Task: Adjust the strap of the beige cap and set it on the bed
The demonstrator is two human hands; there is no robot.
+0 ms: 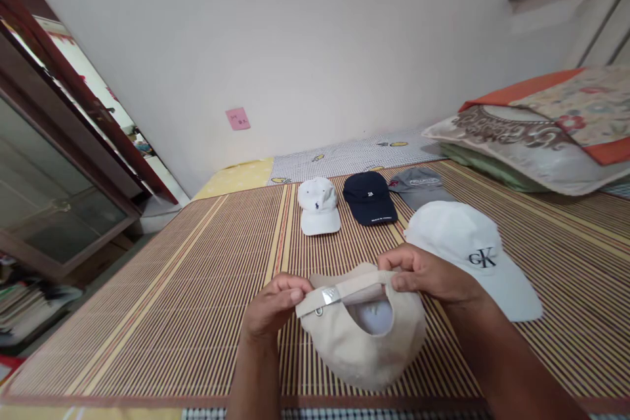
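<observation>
A beige baseball cap (367,357) is held upside down near the front of the striped mat, its back opening facing me. My left hand (273,305) pinches the end of its adjustable strap, just left of the metal buckle (329,295). At the strap's other end, my right hand (423,272) is closed on the cap's edge with thumb and fingers. Beside my right forearm lies a white cap with dark "CK"-like letters (462,243). Farther back sit a white cap with a small dark emblem (319,205), a navy cap (369,198) and a grey cap (424,187).
The striped bamboo mat (197,295) covers the bed. Stacked pillows (531,138) lie at the back right against the wall. A pink paper (238,119) is stuck on the white wall. At left stand a glass-fronted cabinet (44,190) and a doorway.
</observation>
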